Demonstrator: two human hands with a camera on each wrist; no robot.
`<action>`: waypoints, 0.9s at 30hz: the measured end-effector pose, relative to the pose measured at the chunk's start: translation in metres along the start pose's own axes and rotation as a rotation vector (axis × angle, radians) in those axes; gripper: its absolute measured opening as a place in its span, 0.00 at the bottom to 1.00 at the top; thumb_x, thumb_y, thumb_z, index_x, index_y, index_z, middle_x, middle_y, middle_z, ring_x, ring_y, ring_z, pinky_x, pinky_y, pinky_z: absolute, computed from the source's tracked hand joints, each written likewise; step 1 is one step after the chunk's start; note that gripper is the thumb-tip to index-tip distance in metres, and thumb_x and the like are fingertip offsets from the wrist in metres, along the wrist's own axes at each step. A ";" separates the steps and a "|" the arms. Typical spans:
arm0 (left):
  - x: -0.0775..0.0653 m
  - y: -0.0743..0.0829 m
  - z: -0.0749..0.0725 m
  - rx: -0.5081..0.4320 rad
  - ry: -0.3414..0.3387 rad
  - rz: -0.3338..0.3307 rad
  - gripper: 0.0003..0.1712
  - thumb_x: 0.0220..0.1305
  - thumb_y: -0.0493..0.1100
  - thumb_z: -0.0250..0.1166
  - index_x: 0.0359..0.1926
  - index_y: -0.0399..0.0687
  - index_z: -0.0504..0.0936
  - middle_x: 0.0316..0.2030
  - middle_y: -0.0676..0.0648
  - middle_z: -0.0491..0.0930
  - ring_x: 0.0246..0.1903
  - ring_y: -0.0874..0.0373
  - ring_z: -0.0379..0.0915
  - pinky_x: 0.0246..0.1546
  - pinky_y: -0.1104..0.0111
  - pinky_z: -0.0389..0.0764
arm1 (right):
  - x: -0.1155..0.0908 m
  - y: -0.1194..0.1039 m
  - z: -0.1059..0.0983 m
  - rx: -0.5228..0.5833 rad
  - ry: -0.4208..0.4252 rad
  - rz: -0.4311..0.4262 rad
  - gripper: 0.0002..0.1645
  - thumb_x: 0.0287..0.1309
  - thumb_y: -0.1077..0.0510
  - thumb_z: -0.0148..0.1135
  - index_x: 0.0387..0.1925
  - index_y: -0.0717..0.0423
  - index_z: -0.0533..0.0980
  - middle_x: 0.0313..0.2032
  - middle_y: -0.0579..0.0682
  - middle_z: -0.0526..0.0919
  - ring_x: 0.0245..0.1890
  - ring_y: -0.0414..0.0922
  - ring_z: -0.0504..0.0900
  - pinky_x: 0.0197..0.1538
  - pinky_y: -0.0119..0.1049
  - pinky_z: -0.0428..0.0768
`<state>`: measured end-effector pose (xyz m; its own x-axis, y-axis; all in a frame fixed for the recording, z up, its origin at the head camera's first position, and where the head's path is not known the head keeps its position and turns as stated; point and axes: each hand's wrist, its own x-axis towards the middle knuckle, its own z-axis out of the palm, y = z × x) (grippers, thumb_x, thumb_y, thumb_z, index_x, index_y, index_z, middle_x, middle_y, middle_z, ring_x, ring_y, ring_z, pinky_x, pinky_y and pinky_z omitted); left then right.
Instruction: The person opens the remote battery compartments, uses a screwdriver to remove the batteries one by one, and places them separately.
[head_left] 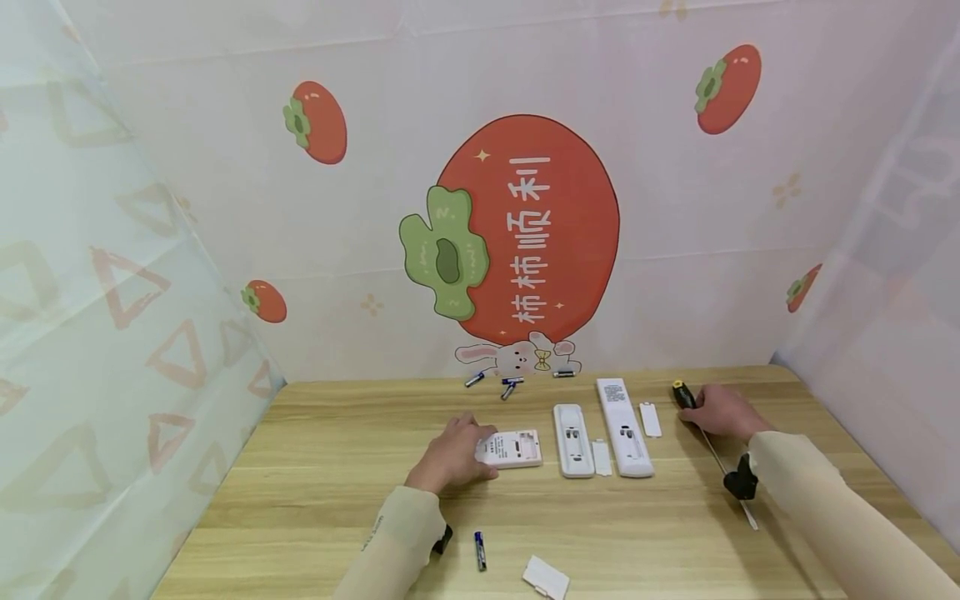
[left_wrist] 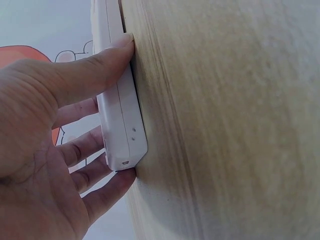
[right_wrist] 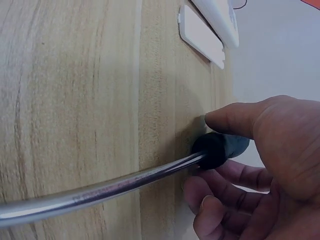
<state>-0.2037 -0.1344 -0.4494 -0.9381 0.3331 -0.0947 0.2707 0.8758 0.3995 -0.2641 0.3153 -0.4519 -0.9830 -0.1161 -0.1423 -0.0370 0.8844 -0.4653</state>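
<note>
In the head view my left hand (head_left: pixel 453 454) holds a short white remote control (head_left: pixel 510 449) at its left end, thumb along the near side and fingers along the far side. This remote lies back up, its battery compartment uncovered. The left wrist view shows the thumb and fingers on opposite edges of its casing (left_wrist: pixel 120 120). On the right, my right hand (head_left: pixel 723 411) grips the dark handle of a screwdriver (head_left: pixel 716 454). Seen from the right wrist, thumb and curled fingers are around the handle (right_wrist: pixel 220 150), and the steel shaft (right_wrist: pixel 115 187) slants toward the camera.
Two longer white remotes (head_left: pixel 573 442) (head_left: pixel 625 427) lie back up with bare battery slots. Beside them are two covers (head_left: pixel 602 457) (head_left: pixel 650 419). Several batteries (head_left: pixel 474 379) lie by the back wall; another battery (head_left: pixel 480 551) and a cover (head_left: pixel 546 577) lie at the front.
</note>
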 end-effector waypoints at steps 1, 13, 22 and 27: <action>0.000 0.000 0.000 -0.003 0.000 -0.001 0.37 0.53 0.50 0.80 0.64 0.47 0.81 0.51 0.45 0.73 0.50 0.50 0.66 0.47 0.52 0.75 | 0.000 0.000 -0.001 0.002 -0.002 0.004 0.20 0.63 0.51 0.64 0.22 0.57 0.69 0.19 0.47 0.70 0.19 0.42 0.68 0.25 0.35 0.67; 0.001 -0.005 -0.002 -0.032 0.003 0.000 0.37 0.51 0.50 0.82 0.62 0.47 0.82 0.52 0.44 0.73 0.50 0.49 0.66 0.48 0.50 0.75 | -0.012 -0.010 -0.008 0.035 0.027 0.019 0.30 0.65 0.49 0.63 0.12 0.45 0.58 0.13 0.39 0.56 0.15 0.37 0.55 0.21 0.32 0.58; 0.000 -0.006 -0.003 -0.045 -0.008 -0.019 0.38 0.51 0.49 0.82 0.62 0.46 0.81 0.51 0.45 0.73 0.49 0.50 0.66 0.49 0.50 0.75 | -0.023 -0.019 -0.015 -0.014 0.051 0.049 0.29 0.64 0.47 0.65 0.44 0.72 0.73 0.39 0.65 0.79 0.33 0.53 0.76 0.34 0.45 0.75; -0.003 -0.009 -0.004 -0.044 -0.010 -0.016 0.40 0.51 0.51 0.81 0.64 0.45 0.79 0.52 0.45 0.73 0.50 0.50 0.66 0.51 0.50 0.75 | -0.028 -0.022 -0.014 -0.027 0.069 0.017 0.31 0.64 0.47 0.66 0.47 0.74 0.73 0.42 0.67 0.80 0.35 0.55 0.78 0.38 0.49 0.77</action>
<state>-0.2043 -0.1446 -0.4495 -0.9400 0.3228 -0.1105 0.2456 0.8651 0.4374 -0.2386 0.3057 -0.4253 -0.9935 -0.0702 -0.0896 -0.0238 0.8980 -0.4394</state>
